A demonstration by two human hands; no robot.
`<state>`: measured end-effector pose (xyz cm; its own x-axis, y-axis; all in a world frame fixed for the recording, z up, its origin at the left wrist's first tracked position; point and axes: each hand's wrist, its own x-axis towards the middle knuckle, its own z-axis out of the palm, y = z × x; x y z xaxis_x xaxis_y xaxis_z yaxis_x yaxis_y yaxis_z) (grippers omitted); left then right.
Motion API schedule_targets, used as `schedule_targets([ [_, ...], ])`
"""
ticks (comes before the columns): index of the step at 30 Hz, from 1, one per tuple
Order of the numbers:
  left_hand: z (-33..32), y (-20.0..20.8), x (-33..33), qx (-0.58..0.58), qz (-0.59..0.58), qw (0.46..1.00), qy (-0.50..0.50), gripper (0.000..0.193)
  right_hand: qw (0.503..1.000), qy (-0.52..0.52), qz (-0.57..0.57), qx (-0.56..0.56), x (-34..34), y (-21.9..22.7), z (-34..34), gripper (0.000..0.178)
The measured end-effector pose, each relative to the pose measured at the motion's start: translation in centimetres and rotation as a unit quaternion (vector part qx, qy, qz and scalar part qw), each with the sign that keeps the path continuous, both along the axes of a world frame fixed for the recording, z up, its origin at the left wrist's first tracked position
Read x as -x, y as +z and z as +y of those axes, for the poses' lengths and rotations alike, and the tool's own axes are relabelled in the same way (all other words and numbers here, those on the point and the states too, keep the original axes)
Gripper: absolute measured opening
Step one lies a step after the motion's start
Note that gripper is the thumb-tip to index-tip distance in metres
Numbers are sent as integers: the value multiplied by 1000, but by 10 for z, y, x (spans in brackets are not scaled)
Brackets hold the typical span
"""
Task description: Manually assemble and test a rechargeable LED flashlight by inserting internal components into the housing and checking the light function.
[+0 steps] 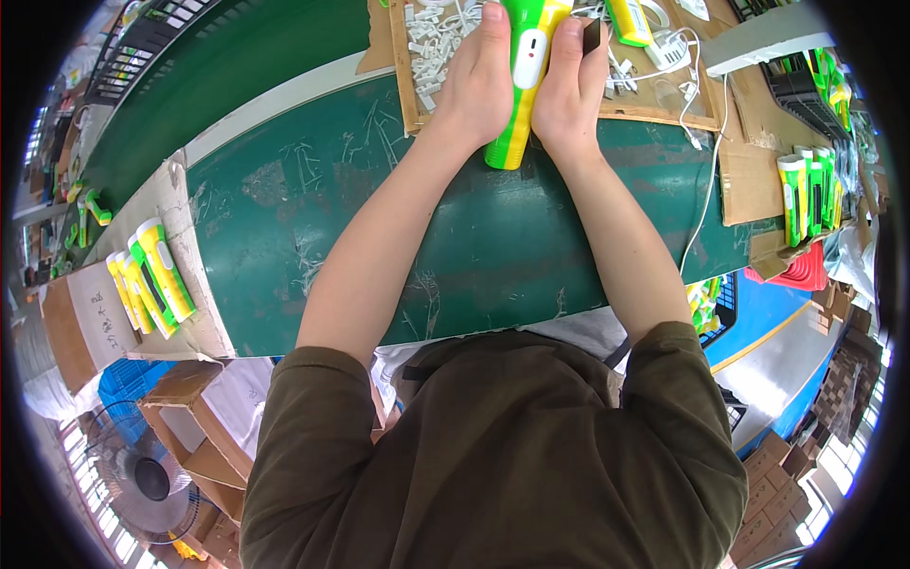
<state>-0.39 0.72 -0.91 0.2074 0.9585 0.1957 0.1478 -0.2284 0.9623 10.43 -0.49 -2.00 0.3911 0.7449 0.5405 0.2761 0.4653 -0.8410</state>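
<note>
Between my hands is a yellow and green flashlight with a white switch panel facing up. My left hand grips it along its left side, thumb stretched toward the top edge of the view. From the right, my right hand closes on it, and a small dark flat piece shows by those fingers; whether it is held I cannot tell. The flashlight's upper end runs out of view. Beyond my hands, a shallow cardboard tray holds many small white plug-like parts and another yellow-green flashlight.
Flashlights lie in a row on the green table's left end, and more flashlights stand at the right. A white cable trails over the right side. A fan and cardboard boxes are at lower left.
</note>
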Motion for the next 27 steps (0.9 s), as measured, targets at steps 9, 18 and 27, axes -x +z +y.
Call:
schedule_targets([
  [9, -5, 7, -8, 75, -112, 991, -23, 66, 998, 6, 21, 64, 6, 19, -10, 24],
  [18, 1, 3, -6, 96, -103, 989, -42, 67, 998, 8, 5, 61, 3, 17, -9, 21],
  [27, 1, 1, -8, 71, -91, 993, -17, 66, 998, -5, 1, 63, 4, 18, -9, 22],
])
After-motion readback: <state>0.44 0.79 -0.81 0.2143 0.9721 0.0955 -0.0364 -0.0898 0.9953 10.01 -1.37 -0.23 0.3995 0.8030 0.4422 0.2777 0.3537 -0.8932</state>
